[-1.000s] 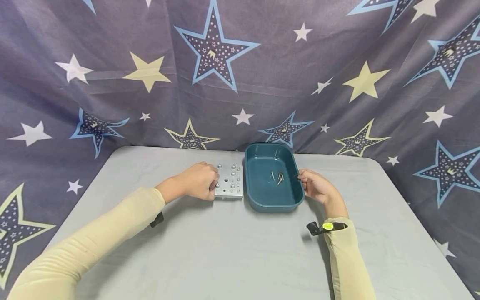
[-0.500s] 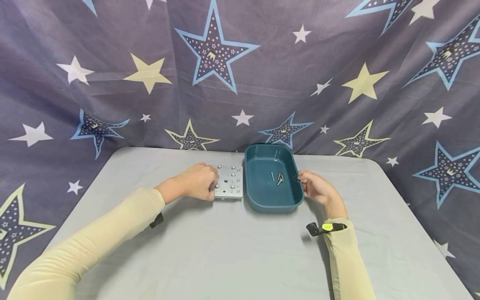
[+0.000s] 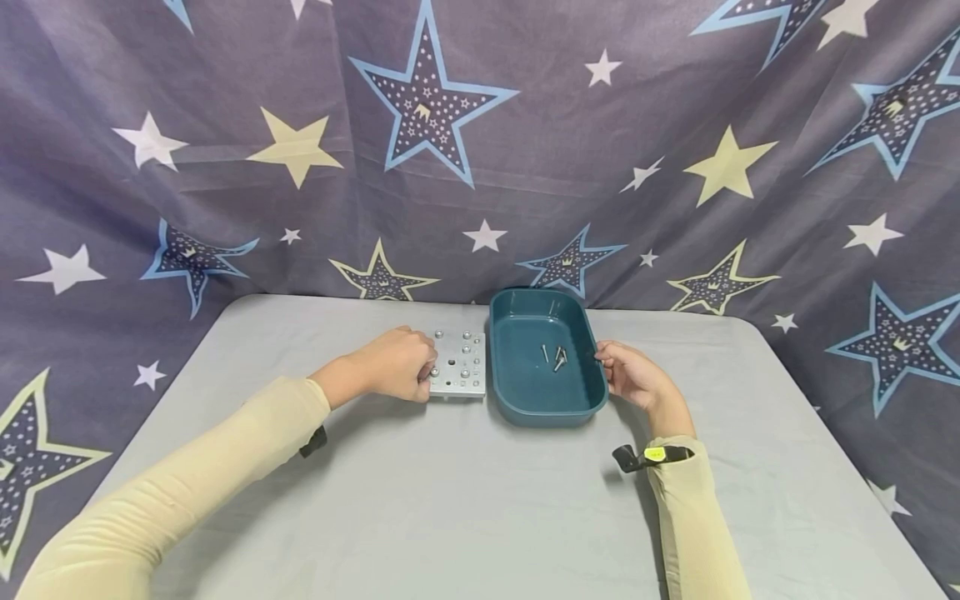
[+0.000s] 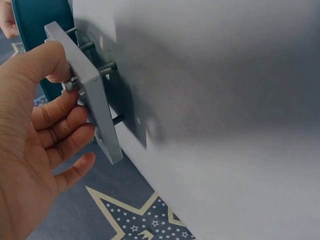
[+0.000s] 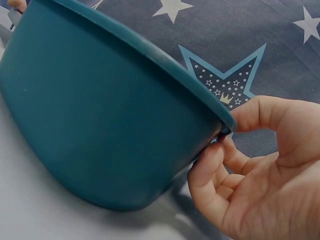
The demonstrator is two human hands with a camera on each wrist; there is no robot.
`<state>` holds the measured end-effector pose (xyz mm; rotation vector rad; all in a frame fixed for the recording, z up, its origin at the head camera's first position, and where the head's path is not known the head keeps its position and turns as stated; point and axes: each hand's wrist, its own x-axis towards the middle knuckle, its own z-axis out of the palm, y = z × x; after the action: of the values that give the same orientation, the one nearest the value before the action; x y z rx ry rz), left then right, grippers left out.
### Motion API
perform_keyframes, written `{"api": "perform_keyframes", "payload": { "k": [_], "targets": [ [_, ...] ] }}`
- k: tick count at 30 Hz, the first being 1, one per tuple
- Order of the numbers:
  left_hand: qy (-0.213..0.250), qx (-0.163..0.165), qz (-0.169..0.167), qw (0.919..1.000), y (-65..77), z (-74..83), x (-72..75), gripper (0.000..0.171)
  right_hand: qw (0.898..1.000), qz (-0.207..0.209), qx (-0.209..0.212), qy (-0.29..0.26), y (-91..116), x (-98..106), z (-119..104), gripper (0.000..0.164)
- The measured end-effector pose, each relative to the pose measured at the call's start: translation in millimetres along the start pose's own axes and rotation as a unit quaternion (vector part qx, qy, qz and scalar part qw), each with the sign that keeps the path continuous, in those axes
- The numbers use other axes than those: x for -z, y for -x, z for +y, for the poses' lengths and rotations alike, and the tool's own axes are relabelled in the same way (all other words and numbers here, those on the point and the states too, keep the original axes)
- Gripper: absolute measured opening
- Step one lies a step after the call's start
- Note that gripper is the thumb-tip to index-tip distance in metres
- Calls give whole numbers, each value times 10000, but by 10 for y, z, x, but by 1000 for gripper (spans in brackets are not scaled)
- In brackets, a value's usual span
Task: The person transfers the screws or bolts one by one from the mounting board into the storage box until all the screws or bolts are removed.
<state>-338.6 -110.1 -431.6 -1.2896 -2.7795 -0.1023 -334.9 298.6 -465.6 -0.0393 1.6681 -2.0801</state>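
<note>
My left hand point(image 3: 393, 364) is at the left side of a silver metal plate point(image 3: 450, 348) dotted with screw heads and holes. In the left wrist view, its thumb and forefinger pinch the head of a screw point(image 4: 70, 86) standing up from the plate; the other fingers curl beside it. Several screw shanks point(image 4: 107, 67) stick out beneath the plate, which sits raised above the table. Just right of it stands a deep teal tray point(image 3: 551, 414) holding several loose screws point(image 3: 560, 360). My right hand point(image 3: 637, 377) pinches the tray's right rim between thumb and fingers.
Both things are on a grey-covered table point(image 3: 480, 508), towards its far edge. A dark curtain point(image 3: 540, 200) with printed stars hangs behind and along the sides. A black wrist camera point(image 3: 626, 457) juts from the right sleeve, just above the tabletop.
</note>
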Motion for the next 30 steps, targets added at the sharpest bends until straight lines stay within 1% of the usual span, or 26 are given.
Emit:
{"api": "perform_keyframes", "payload": {
  "k": [7,11,13,17,22,30],
  "targets": [
    [65,13,3,10000,-8,-2,-2,22,10000,-44,-13,2,-5,9,10,11],
    [104,-44,43,9999,-4,6,19,21,9999,-80,5,88,-4,9,5,22],
    [124,-79,51,9999,5,3,28,21,9999,-73,-2,88,-7,14,4,24],
    [224,-129,14,9997,25,-5,46,17,10000,-40,-15,80,-7,11,0,21],
    [342,-122,-98,9993,39,-6,64,13,9999,-56,-37,105,-3,8,-8,26],
    [329,-78,-113,9994,45,6,74,14,9999,-1,-57,118,-10,3,1,28]
  ]
}}
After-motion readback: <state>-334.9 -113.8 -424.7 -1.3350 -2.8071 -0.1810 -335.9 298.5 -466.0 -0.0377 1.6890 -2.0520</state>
